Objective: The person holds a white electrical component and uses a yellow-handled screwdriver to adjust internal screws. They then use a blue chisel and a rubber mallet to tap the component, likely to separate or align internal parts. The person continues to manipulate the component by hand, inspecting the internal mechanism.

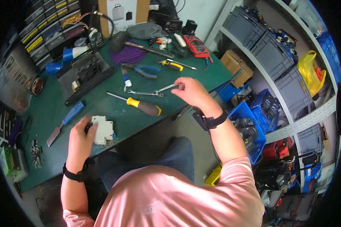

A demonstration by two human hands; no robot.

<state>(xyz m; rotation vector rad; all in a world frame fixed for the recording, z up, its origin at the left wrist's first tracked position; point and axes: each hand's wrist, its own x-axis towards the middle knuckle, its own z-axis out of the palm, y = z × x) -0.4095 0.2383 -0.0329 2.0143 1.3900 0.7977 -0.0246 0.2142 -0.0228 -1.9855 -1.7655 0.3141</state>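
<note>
On the green bench (93,102), at the near edge, sits the pale boxy module (103,130), probably light, stiff plastic that could crack if dropped and best held across its flat sides; the left hand (80,132) has thumb and fingers slightly apart against its left side, though whether they squeeze can't be told. Farther right, the right hand (193,91) pinches the right end of a silver wrench (166,88) between thumb and fingertips: slim, rigid metal, likely smooth enough to slip, steadiest taken mid-shaft.
</note>
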